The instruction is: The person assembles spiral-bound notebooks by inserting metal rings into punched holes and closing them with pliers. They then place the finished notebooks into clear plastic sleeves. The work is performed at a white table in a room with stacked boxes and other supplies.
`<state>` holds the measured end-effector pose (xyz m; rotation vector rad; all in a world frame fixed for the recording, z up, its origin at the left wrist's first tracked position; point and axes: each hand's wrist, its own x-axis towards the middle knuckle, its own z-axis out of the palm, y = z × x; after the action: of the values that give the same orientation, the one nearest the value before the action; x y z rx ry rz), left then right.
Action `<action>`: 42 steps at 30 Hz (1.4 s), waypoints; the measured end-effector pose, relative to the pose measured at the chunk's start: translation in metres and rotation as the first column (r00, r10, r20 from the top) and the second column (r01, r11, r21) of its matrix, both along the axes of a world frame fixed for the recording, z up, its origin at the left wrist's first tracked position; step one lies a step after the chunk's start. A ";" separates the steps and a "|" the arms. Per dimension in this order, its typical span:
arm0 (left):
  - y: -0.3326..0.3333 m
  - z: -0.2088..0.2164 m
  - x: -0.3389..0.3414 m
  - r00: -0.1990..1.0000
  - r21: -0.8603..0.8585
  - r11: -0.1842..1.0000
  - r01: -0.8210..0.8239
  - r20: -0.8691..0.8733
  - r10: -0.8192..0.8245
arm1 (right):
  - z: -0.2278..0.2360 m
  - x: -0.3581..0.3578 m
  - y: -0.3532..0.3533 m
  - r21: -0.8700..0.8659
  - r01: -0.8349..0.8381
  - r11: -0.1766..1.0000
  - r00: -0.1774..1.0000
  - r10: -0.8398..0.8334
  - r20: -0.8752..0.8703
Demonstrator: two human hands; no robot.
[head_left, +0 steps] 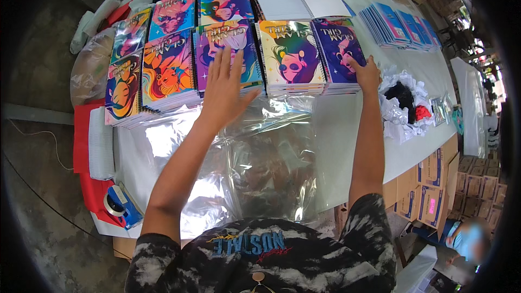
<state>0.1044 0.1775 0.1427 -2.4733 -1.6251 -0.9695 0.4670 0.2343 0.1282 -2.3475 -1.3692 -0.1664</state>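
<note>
Stacks of spiral notebooks with bright cartoon covers lie in two rows across the white table (358, 125). My left hand (223, 84) is flat and spread, resting on the purple-covered stack (225, 40) in the near row. My right hand (366, 73) touches the right edge of the dark purple stack (336, 49) at the row's right end. Between them sits a yellow-and-green covered stack (290, 54). Neither hand grips anything. Clear plastic film (260, 157) lies crumpled on the table under my forearms.
A blue tape dispenser (122, 203) sits at the near left beside a white pad (100, 141) on red sheets. Crumpled plastic with black and red items (404, 103) lies right. Blue booklets (399, 24) fan out far right. Cardboard boxes (431, 184) stand below the table edge.
</note>
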 end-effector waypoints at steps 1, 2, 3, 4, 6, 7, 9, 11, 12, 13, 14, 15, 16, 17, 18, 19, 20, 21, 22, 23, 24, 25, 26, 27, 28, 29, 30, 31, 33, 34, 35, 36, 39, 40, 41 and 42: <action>0.011 -0.011 0.001 0.998 0.008 1.000 -0.010 -0.070 0.011 | 0.010 -0.002 0.010 -0.119 0.009 0.993 1.000 -0.010 -0.005; 0.019 -0.033 0.002 0.990 0.014 1.000 -0.019 -0.138 0.021 | 0.016 -0.002 0.018 -0.238 0.019 0.971 1.000 -0.021 -0.007; 0.022 -0.046 0.004 0.979 0.021 1.000 -0.021 -0.201 0.024 | 0.015 0.011 0.024 -0.196 -0.034 0.980 0.998 0.022 -0.059; 0.022 -0.045 0.006 0.986 -0.028 0.999 0.029 -0.163 -0.033 | 0.012 0.040 0.025 -0.153 -0.075 0.985 0.993 0.060 -0.106; 0.013 -0.037 -0.002 0.987 -0.135 0.983 0.125 -0.086 -0.137 | 0.017 0.075 0.020 0.058 -0.178 0.982 0.961 0.187 -0.205; 0.000 -0.006 -0.021 0.997 -0.330 0.941 0.075 0.005 -0.078 | 0.029 0.060 0.008 0.318 -0.287 0.904 0.911 0.360 -0.200; -0.024 -0.008 -0.075 0.877 -0.101 0.972 -0.211 0.420 0.234 | 0.080 -0.004 -0.033 0.486 -0.407 0.773 0.746 0.589 -0.311; -0.051 0.030 -0.096 0.383 -0.183 0.840 -0.511 0.826 0.413 | 0.110 -0.061 -0.092 0.794 -0.260 0.549 0.451 0.796 -0.403; -0.064 0.053 -0.103 0.156 -0.027 0.941 -0.338 0.984 0.084 | 0.107 -0.061 -0.113 0.606 -0.637 0.476 0.626 0.778 0.046; -0.076 0.061 -0.121 0.049 0.138 0.968 -0.210 0.990 -0.130 | 0.107 -0.082 -0.133 0.629 -0.689 0.360 0.532 0.841 0.100; -0.090 0.062 -0.145 0.045 0.209 0.973 -0.102 0.978 -0.205 | 0.100 -0.111 -0.150 0.676 -0.704 0.216 0.368 0.926 0.088; -0.102 0.061 -0.166 0.008 0.295 0.953 0.061 0.955 -0.296 | 0.088 -0.135 -0.161 0.685 -0.717 0.130 0.246 0.966 0.074; -0.110 0.060 -0.176 -0.053 0.381 0.896 0.227 0.924 -0.379 | 0.072 -0.159 -0.171 0.638 -0.764 0.092 0.183 0.980 0.077; -0.118 0.070 -0.171 -0.098 0.325 0.865 0.382 0.945 -0.311 | 0.054 -0.181 -0.179 0.561 -0.822 0.094 0.182 0.978 0.102; -0.121 0.060 -0.172 -0.056 0.252 0.857 0.450 0.965 -0.255 | 0.026 -0.193 -0.183 0.418 -0.903 0.103 0.165 0.980 0.113; -0.123 0.035 -0.174 -0.003 0.169 0.842 0.511 0.981 -0.195 | -0.013 -0.203 -0.188 0.288 -0.947 0.139 0.174 0.980 0.099; -0.122 -0.014 -0.184 -0.097 0.222 0.711 0.667 0.972 -0.213 | -0.050 -0.211 -0.190 0.160 -0.975 0.153 0.169 0.981 0.090; -0.116 -0.033 -0.174 0.147 -0.047 0.792 0.609 0.988 -0.054 | -0.079 -0.211 -0.195 0.110 -0.971 0.213 0.220 0.974 0.053; -0.113 -0.048 -0.164 0.374 -0.312 0.800 0.512 0.920 0.119 | -0.102 -0.211 -0.202 0.063 -0.962 0.264 0.266 0.964 0.017; -0.118 -0.086 -0.161 0.468 -0.412 0.856 0.311 0.851 0.240 | -0.112 -0.210 -0.208 0.013 -0.950 0.311 0.311 0.950 -0.017; -0.127 -0.108 -0.162 0.741 -0.553 0.809 -0.197 0.456 0.493 | -0.111 -0.207 -0.210 0.044 -0.936 0.350 0.349 0.937 -0.035; -0.140 -0.116 -0.155 0.698 -0.496 0.794 -0.351 0.427 0.575 | -0.105 -0.201 -0.212 0.074 -0.915 0.397 0.394 0.917 -0.055; -0.156 -0.118 -0.145 0.641 -0.425 0.756 -0.498 0.407 0.651 | -0.095 -0.196 -0.210 0.106 -0.890 0.442 0.437 0.897 -0.074; -0.171 -0.114 -0.128 0.785 -0.305 0.825 -0.476 0.275 0.555 | -0.081 -0.190 -0.200 0.179 -0.866 0.468 0.466 0.883 -0.055; -0.185 -0.108 -0.110 0.886 -0.189 0.887 -0.422 0.122 0.448 | -0.064 -0.184 -0.186 0.243 -0.808 0.537 0.539 0.840 -0.064; -0.197 -0.104 -0.096 0.925 -0.203 0.908 -0.368 0.018 0.379 | -0.050 -0.177 -0.168 0.307 -0.740 0.599 0.606 0.791 -0.085; -0.208 -0.100 -0.083 0.950 -0.224 0.923 -0.311 -0.087 0.299 | -0.042 -0.169 -0.143 0.339 -0.627 0.701 0.734 0.678 -0.045; -0.211 -0.096 -0.076 0.959 -0.249 0.935 -0.254 -0.189 0.210 | -0.036 -0.159 -0.114 0.379 -0.497 0.781 0.841 0.541 -0.010; -0.183 -0.082 -0.080 0.958 -0.366 0.891 -0.268 -0.200 0.205 | -0.017 -0.134 -0.056 0.329 -0.403 0.854 0.904 0.428 -0.004; -0.166 -0.071 -0.084 0.954 -0.428 0.857 -0.287 -0.213 0.213 | -0.010 -0.130 -0.036 0.107 -0.299 0.948 0.948 0.308 -0.083; -0.140 -0.057 -0.091 0.967 -0.351 0.901 -0.254 -0.118 0.226 | -0.004 -0.132 -0.022 -0.123 -0.191 0.974 0.976 0.175 -0.128; -0.107 -0.043 -0.098 0.974 -0.263 0.938 -0.225 -0.021 0.227 | -0.001 -0.140 -0.016 -0.181 -0.179 0.967 0.983 0.166 -0.084; -0.027 -0.029 -0.127 0.961 0.127 0.967 -0.222 -0.138 0.239 | 0.000 -0.157 -0.001 -0.285 -0.185 0.940 0.982 0.185 -0.028; -0.012 -0.047 -0.146 0.948 0.162 0.963 -0.216 -0.200 0.246 | 0.001 -0.162 0.001 -0.295 -0.210 0.932 0.977 0.207 -0.043; -0.007 -0.048 -0.150 0.936 0.193 0.962 -0.192 -0.259 0.239 | 0.003 -0.161 0.001 -0.305 -0.219 0.927 0.976 0.212 -0.055; -0.008 -0.049 -0.156 0.940 0.024 0.974 -0.227 -0.257 0.225 | 0.004 -0.160 0.001 -0.315 -0.229 0.921 0.973 0.220 -0.067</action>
<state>-0.0519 0.1695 0.0935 -2.2353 -1.7706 -0.5873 0.3068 0.2357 0.1324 -2.4059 -1.7494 0.1733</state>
